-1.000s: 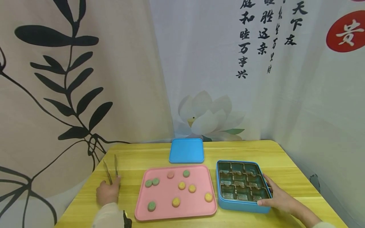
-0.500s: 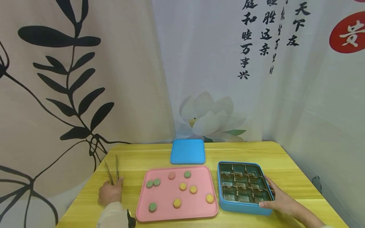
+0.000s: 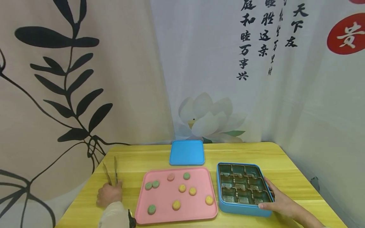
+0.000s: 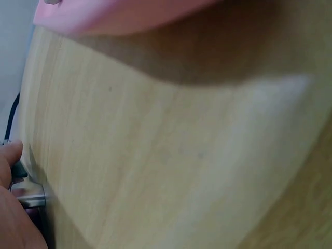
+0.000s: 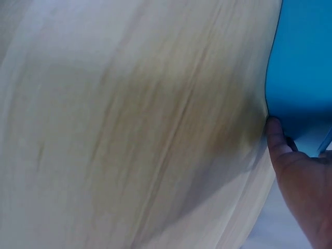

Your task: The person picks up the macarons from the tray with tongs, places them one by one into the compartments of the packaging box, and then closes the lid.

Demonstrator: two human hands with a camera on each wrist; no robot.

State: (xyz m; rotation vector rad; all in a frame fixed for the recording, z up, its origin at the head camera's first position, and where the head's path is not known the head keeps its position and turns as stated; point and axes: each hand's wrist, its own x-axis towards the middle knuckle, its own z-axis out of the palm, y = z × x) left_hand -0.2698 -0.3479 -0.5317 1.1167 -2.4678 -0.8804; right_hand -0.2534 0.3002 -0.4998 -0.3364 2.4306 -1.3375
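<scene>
At the table's left side my left hand (image 3: 109,194) holds metal tongs (image 3: 116,169), whose two arms point away and stand apart with nothing between them. In the left wrist view, part of the tongs' metal (image 4: 32,200) shows by the fingers. A pink tray (image 3: 165,217) beside this hand carries several small round cookies: green (image 3: 151,209), yellow (image 3: 176,205) and one pink (image 3: 170,177). On the right, my right hand (image 3: 280,201) grips the right side of a blue box (image 3: 242,209), thumb at its near corner. A dark divided insert (image 3: 240,182) fills the box, its compartments bare.
A flat blue lid (image 3: 187,153) lies behind the tray, close to the table's far edge. The wood-patterned table (image 3: 242,152) ends near a printed curtain (image 3: 134,79) at the back. Bare tabletop separates the tongs from the tray.
</scene>
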